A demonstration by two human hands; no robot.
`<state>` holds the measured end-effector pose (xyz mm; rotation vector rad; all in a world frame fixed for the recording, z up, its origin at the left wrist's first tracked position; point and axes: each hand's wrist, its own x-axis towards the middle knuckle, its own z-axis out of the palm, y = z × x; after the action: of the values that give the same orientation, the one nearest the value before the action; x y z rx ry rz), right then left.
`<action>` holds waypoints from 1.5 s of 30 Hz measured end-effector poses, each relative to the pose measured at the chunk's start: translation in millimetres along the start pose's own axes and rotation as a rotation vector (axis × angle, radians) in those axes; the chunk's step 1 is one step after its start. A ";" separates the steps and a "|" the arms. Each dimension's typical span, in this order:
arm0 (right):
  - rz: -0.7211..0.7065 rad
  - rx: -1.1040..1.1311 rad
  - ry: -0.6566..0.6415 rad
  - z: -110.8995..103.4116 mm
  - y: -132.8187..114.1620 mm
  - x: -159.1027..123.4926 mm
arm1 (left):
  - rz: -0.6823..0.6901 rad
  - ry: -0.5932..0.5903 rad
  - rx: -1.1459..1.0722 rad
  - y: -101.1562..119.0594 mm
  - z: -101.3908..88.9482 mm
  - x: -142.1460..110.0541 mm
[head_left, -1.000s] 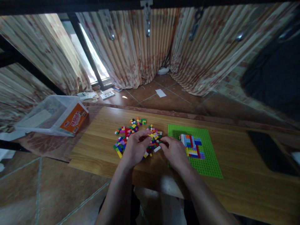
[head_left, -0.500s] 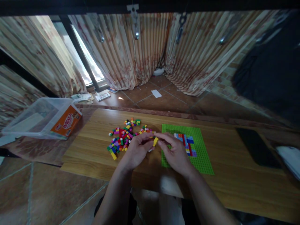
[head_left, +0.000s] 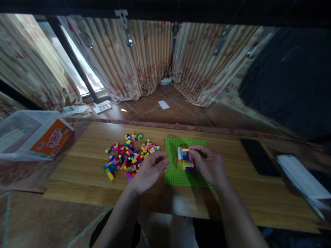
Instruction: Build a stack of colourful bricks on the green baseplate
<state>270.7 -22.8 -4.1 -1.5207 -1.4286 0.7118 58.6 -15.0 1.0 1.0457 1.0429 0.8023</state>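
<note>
My right hand (head_left: 209,164) is over the green baseplate (head_left: 172,179), fingers pinched on a small yellow brick (head_left: 185,150) at the top of the brick structure. This structure (head_left: 186,165) of blue, red, yellow and white bricks stands on the middle of the plate; my fingers hide its right part. Between the plate and the loose bricks, my left hand (head_left: 151,169) hovers with its fingers apart and nothing in them. To its left lies a spread-out pile of small coloured bricks (head_left: 121,155) on the wooden table (head_left: 85,172).
A clear plastic bin (head_left: 28,155) with an orange label stands beyond the table's left end. On the right lie a black flat object (head_left: 258,156) and a white object (head_left: 297,172). Papers (head_left: 76,110) and a small box (head_left: 102,107) lie behind the table.
My hands were together around a yellow piece and have parted. My right hand has carried yellow to the structure; my left has opened. The view has turned right.
</note>
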 end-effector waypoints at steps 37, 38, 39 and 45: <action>0.311 0.279 0.064 -12.5 49.0 22.3 | 0.485 0.107 1.247 -20.1 74.9 26.6; 0.307 0.278 0.062 -12.5 49.4 22.2 | 0.479 0.109 1.267 -19.2 76.1 26.2; 0.304 0.277 0.064 -12.5 49.9 22.0 | 0.476 0.112 1.287 -18.3 77.4 25.9; 0.309 0.306 0.048 -13.6 51.4 21.1 | 0.469 0.118 1.346 -17.7 81.2 25.4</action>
<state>309.3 -1.4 -40.4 -1.5153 -1.0041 1.0227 144.3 -21.2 -11.4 2.4650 1.4782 0.4439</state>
